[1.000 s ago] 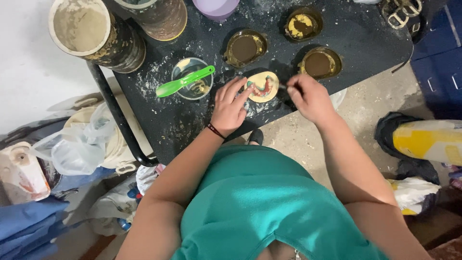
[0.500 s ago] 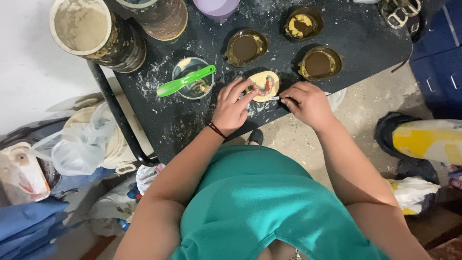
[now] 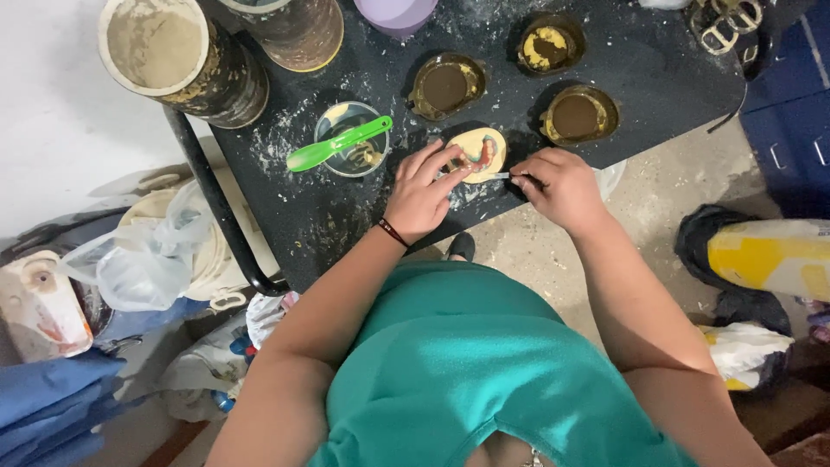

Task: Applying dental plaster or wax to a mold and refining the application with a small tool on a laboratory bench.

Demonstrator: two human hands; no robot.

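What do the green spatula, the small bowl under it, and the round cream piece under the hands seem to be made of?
Green spatula: likely plastic, with a smooth, uniform bright colour.
Small bowl: clear glass or plastic, since the dark table shows through.
Round cream piece: probably plaster, matte and chalky, holding a pink insert.

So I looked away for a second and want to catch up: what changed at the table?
Very little. The right hand slid its thin metal tool slightly left, so the tip sits at the edge of the round cream mould. The left hand kept steadying that mould with its fingertips. The green spatula on the clear cup and the brown-filled moulds stayed put.
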